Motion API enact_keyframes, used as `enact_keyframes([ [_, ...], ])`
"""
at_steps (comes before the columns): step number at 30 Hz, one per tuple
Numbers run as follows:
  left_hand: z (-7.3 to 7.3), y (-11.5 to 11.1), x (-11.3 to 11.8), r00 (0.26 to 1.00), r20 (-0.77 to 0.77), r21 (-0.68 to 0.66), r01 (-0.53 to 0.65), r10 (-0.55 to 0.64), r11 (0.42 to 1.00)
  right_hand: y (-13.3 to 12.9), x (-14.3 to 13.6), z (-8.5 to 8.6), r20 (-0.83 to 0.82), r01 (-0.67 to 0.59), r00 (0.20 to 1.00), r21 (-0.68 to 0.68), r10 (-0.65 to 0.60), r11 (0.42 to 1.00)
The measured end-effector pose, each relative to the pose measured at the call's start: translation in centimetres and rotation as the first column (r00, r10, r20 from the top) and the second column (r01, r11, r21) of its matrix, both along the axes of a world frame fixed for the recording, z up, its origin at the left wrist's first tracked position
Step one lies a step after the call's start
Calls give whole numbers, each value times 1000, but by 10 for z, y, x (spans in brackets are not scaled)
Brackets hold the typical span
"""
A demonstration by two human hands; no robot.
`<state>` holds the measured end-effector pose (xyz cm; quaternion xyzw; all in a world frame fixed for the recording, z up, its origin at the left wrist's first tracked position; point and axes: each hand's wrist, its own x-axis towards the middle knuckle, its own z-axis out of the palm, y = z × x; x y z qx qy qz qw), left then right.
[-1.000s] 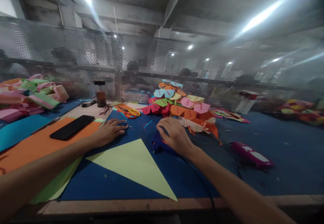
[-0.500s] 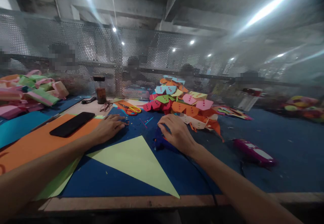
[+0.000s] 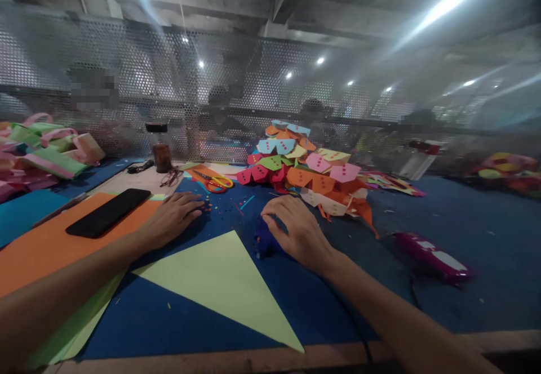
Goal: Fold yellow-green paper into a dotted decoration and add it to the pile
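My left hand (image 3: 177,216) lies palm down on the table, fingers spread and holding nothing, beside an orange paper sheet (image 3: 38,250). My right hand (image 3: 298,230) curls over a blue corded tool (image 3: 265,243) that looks like a glue gun; the palm hides much of it. Below and between the hands lies a pale yellow-green paper triangle (image 3: 228,284), untouched by either. Scissors (image 3: 213,181) with yellow and red handles rest beyond my left fingertips. Past my right hand stands a pile of folded, dotted paper pieces (image 3: 315,174) in several colours.
A black phone (image 3: 110,212) lies on the orange sheet. Behind it stands a dark-lidded jar (image 3: 161,148). A purple-and-white device (image 3: 433,258) sits at right. Pastel paper shapes (image 3: 54,154) are heaped at left. People sit behind the perforated metal screen (image 3: 236,70).
The view has shifted slightly, so the table's things appear a little moved. Both hands keep the same pose and place on the table.
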<state>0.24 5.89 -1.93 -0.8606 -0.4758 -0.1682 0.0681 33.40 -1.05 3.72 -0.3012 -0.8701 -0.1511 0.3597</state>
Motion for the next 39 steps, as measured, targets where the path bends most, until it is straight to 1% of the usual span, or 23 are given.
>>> enact_keyframes([
  [5, 1, -3, 1, 999, 31, -6, -19, 19, 1000, -6, -2, 2, 2, -30, 1000, -21, 30, 999],
  [8, 4, -4, -2, 994, 67, 9, -84, 83, 996, -9, -4, 2, 1, -42, 999, -38, 42, 998],
  [12, 7, -3, -14, 981, 99, 15, -169, 167, 985, -10, -5, -1, -5, -63, 998, -66, 63, 996],
  [17, 9, 2, -24, 965, 67, -1, -255, 254, 967, -7, -3, -5, -8, -78, 997, -93, 78, 993],
  [21, 11, 3, -26, 953, 36, -50, -298, 300, 953, -7, -1, -3, -23, -88, 996, -95, 87, 992],
  [25, 11, 4, -29, 938, -4, -49, -346, 347, 937, -9, -1, -1, -36, -120, 993, -96, 117, 988],
  [27, 10, 4, -31, 941, -21, -37, -338, 338, 940, -9, -1, -1, -37, -127, 992, -95, 124, 987],
  [32, 4, 5, -35, 959, -73, 28, -272, 274, 962, -8, 3, -1, -53, -120, 992, -109, 115, 987],
  [35, 0, 6, -37, 960, -82, 60, -262, 267, 963, -6, 4, -1, -59, -115, 992, -114, 108, 987],
  [39, -2, 6, -38, 973, -33, 22, -227, 228, 974, -6, 4, -3, -71, -117, 992, -143, 107, 983],
])
